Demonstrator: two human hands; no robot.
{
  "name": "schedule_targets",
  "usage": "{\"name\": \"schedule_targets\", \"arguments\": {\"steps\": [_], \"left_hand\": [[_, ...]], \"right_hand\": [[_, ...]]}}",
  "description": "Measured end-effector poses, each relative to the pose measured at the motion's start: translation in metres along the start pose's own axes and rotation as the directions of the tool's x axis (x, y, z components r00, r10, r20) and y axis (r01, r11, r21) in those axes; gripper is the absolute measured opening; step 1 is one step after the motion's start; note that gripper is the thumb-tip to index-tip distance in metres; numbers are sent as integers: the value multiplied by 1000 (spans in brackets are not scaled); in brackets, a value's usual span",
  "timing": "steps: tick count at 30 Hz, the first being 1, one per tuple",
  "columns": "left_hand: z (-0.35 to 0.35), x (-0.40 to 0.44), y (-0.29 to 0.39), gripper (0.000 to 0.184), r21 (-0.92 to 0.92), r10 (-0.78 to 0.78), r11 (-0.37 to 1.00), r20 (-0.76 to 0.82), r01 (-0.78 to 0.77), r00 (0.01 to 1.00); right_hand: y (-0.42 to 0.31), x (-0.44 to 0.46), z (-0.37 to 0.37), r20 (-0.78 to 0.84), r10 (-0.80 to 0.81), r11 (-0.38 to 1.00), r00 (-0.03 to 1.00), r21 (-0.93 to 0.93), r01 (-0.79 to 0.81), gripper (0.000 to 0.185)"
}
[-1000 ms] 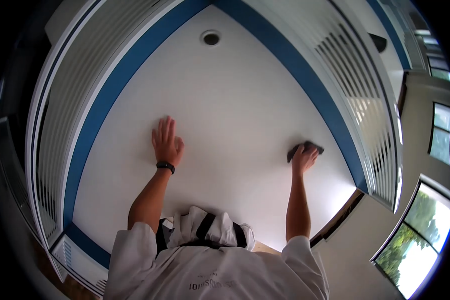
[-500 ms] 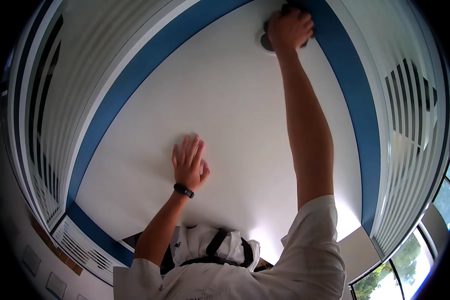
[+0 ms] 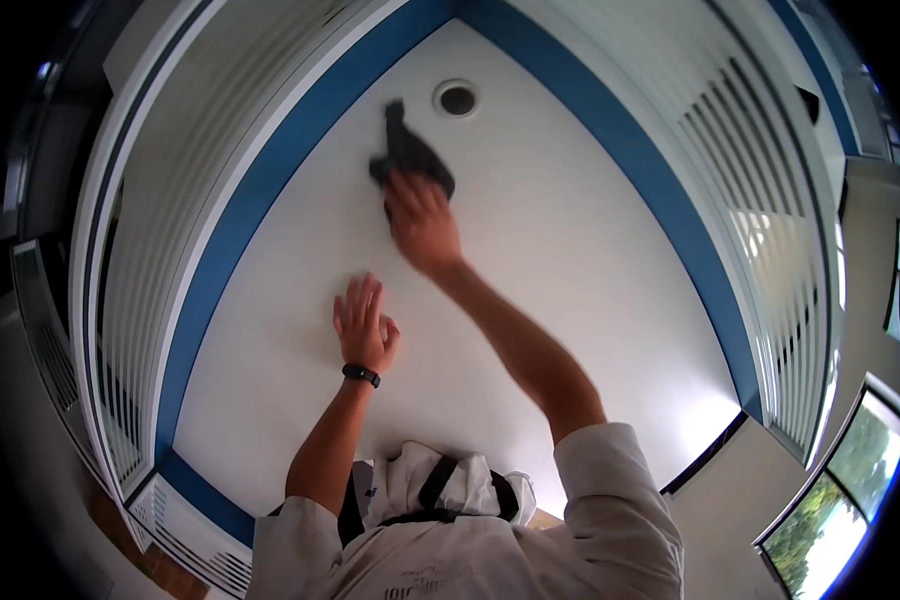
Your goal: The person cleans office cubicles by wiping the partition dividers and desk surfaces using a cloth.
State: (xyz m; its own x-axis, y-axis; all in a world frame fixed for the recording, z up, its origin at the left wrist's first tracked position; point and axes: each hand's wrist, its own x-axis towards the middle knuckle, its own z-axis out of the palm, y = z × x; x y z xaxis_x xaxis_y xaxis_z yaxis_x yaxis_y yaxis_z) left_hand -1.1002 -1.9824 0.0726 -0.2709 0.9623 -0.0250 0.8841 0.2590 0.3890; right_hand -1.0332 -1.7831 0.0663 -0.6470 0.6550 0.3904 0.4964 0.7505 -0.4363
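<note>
A dark grey cloth [image 3: 415, 150] lies spread on the white desk top [image 3: 560, 260], under the fingers of my right hand [image 3: 425, 222]. That hand presses on the cloth's near end, and the picture is slightly smeared there. My left hand [image 3: 364, 325] rests flat on the desk, fingers stretched out, nearer to my body and holding nothing. A dark band [image 3: 361, 375] is round its wrist. Just beyond the cloth, to its right, a round cable hole with a white rim [image 3: 457, 99] sits near the desk's far corner.
Blue edging panels [image 3: 620, 170] border the desk, and ribbed glass partitions [image 3: 750, 180] rise at left and right. A window [image 3: 840, 490] is at the lower right. A white bag with black straps [image 3: 450, 485] is against my front.
My right hand has swept left and nearer with the cloth, away from the far right edge, uncovering the cable hole. My left hand stays flat on the desk. The view has turned slightly.
</note>
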Motion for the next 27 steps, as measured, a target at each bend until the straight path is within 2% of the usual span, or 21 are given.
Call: {"name": "schedule_targets", "arguments": {"steps": [2, 5, 6, 8, 10, 14, 15, 17, 20, 24, 27], "left_hand": [[-2, 2, 1, 64, 57, 2, 998, -14, -1, 1000], [3, 4, 1, 62, 48, 21, 999, -75, -17, 997], [3, 4, 1, 62, 48, 18, 999, -96, -13, 995], [2, 5, 0, 61, 72, 24, 997, -108, -16, 994], [5, 4, -2, 61, 82, 31, 996, -126, -21, 992], [8, 5, -6, 61, 83, 30, 996, -153, -18, 988], [8, 6, -6, 60, 81, 32, 997, -153, -20, 988], [12, 8, -6, 60, 70, 28, 997, -160, -17, 987], [15, 7, -9, 60, 82, 19, 997, -164, -6, 986], [16, 5, -5, 61, 48, 5, 999, -124, 1, 992], [13, 3, 0, 61, 47, -8, 999, -94, 13, 996]], "right_hand": [[-19, -63, -31, 49, 84, 996, 995, 27, -86, 43], [-36, -174, -96, 157, 238, 971, 958, -39, -235, 46], [-41, -212, -120, 157, 327, 944, 932, -25, -328, 50], [-49, -288, -161, 114, 522, 852, 845, -43, -521, 58], [-59, -351, -201, 71, 726, 685, 684, -173, -708, 67], [-54, -443, -249, -181, 883, 354, 433, -348, -868, 81], [-49, -455, -250, -192, 878, 356, 438, -349, -867, 81], [-35, -469, -248, -175, 825, 420, 537, -444, -791, 79], [2, -448, -210, -192, 820, 426, 540, -426, -798, 77], [31, -341, -174, -152, 722, 585, 675, -389, -712, 78], [51, -245, -137, -137, 663, 638, 736, -411, -651, 83]]}}
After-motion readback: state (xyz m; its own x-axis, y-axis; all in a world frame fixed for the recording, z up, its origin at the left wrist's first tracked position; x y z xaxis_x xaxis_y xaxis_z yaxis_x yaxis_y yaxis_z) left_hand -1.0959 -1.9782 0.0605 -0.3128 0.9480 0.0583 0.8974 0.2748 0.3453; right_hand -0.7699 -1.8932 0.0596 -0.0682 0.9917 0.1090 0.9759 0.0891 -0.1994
